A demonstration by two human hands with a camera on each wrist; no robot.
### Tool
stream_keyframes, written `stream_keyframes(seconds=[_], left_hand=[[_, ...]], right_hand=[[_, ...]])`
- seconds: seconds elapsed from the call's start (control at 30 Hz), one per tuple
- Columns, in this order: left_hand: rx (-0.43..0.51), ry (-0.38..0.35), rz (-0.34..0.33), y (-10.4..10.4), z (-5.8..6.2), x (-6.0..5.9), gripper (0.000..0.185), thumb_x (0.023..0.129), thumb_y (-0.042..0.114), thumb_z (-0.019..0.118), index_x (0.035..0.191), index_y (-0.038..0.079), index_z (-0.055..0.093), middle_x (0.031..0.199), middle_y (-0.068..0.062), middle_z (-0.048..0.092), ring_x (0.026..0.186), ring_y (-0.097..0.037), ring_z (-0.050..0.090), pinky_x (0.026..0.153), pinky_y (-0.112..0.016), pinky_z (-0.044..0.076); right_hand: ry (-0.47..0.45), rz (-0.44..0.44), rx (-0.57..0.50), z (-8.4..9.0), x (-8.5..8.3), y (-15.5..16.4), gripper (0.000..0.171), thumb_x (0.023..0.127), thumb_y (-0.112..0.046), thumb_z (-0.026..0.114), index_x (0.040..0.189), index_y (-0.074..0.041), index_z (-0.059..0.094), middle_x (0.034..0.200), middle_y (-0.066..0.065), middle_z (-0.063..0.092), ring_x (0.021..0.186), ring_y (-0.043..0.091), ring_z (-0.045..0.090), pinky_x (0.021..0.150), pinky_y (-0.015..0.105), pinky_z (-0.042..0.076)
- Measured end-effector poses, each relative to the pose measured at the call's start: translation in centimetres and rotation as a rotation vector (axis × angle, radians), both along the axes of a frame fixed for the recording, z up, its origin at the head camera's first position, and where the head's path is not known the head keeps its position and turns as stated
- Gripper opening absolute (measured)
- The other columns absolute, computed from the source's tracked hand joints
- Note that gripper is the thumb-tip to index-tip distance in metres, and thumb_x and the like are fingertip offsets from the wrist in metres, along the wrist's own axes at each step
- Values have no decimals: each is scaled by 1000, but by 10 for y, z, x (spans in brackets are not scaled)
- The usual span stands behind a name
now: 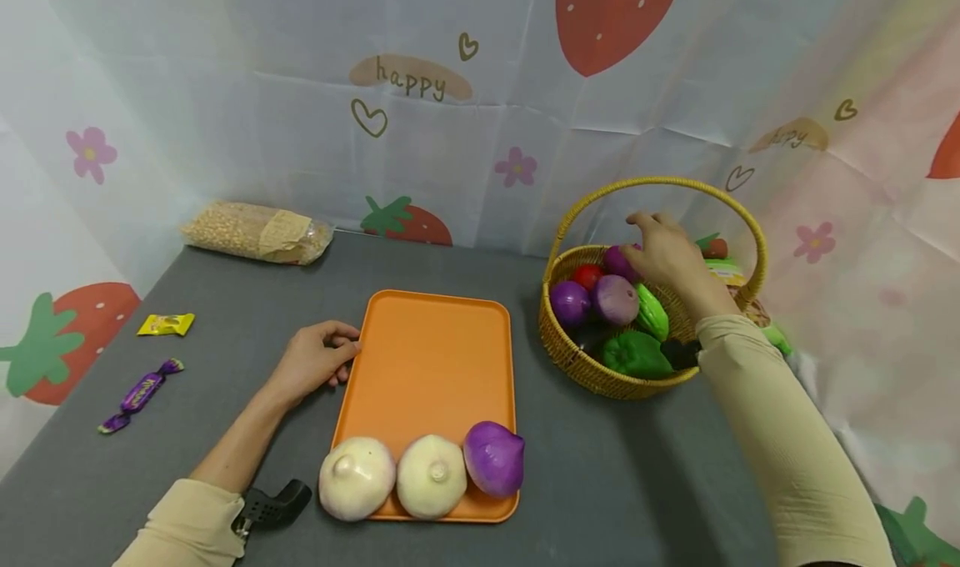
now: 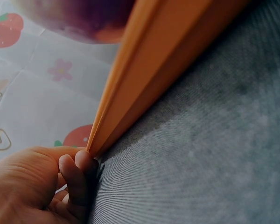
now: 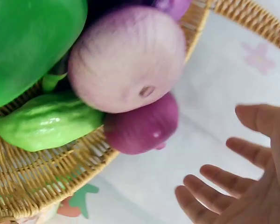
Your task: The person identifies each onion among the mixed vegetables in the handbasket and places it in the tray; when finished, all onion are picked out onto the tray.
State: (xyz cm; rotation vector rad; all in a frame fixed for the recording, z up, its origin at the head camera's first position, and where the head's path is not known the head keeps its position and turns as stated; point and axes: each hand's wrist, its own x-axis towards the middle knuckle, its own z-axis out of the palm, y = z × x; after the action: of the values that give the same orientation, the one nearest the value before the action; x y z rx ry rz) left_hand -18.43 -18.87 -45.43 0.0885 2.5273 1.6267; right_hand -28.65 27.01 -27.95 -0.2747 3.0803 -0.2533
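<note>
Pinching the left rim of an orange tray (image 1: 435, 367) on a grey table (image 1: 585, 475): one left hand (image 1: 315, 357); along the tray's near end: two white bulbs (image 1: 431, 477), one purple onion (image 1: 493, 459); right of the tray: one wicker basket (image 1: 592, 377) holding one green pepper (image 1: 633, 354) and one pale onion (image 1: 616, 299), among other produce; above the basket, fingers spread: one right hand (image 1: 671, 258)

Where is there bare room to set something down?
Free: the orange tray beyond its two pale bulbs and purple onion; gray tabletop between tray and wicker basket; tabletop between purple candy and left hand. Crowded: the tray's near end and the basket of vegetables.
</note>
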Motion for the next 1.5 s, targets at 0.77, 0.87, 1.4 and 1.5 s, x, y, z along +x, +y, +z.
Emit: stream_keyframes(seconds=[0.77, 0.87, 1.4, 1.5], left_hand=[[13, 12, 13, -2, -1, 1, 30, 97, 16, 60, 120, -2, 61, 89, -17, 65, 54, -13, 59, 49, -29, 53], [14, 14, 9, -2, -2, 0, 30, 97, 17, 60, 120, -2, 61, 89, -16, 66, 54, -13, 59, 49, -29, 53], [14, 29, 11, 0, -2, 1, 30, 96, 13, 60, 120, -5, 60, 87, -15, 66, 53, -11, 59, 48, -28, 53], [11, 27, 15, 0, -1, 0, 29, 97, 14, 60, 120, -4, 61, 87, -15, 66, 53, -12, 59, 48, -28, 53]], right_hand=[[-175, 14, 126, -27, -25, -1, 54, 99, -26, 41, 143, 6, 38, 138, 43, 34, 128, 56, 36, 106, 64, 37], [-157, -1, 99, -29, -23, 0, 50, 99, -26, 46, 138, 5, 43, 131, 42, 36, 119, 56, 44, 98, 64, 42], [-47, 39, 29, -27, -11, 8, 51, 99, -21, 51, 142, 5, 40, 136, 38, 43, 127, 53, 40, 102, 66, 39], [21, 45, -9, -17, 3, 6, 53, 98, -26, 53, 142, 2, 43, 135, 36, 45, 122, 52, 45, 98, 65, 42]])
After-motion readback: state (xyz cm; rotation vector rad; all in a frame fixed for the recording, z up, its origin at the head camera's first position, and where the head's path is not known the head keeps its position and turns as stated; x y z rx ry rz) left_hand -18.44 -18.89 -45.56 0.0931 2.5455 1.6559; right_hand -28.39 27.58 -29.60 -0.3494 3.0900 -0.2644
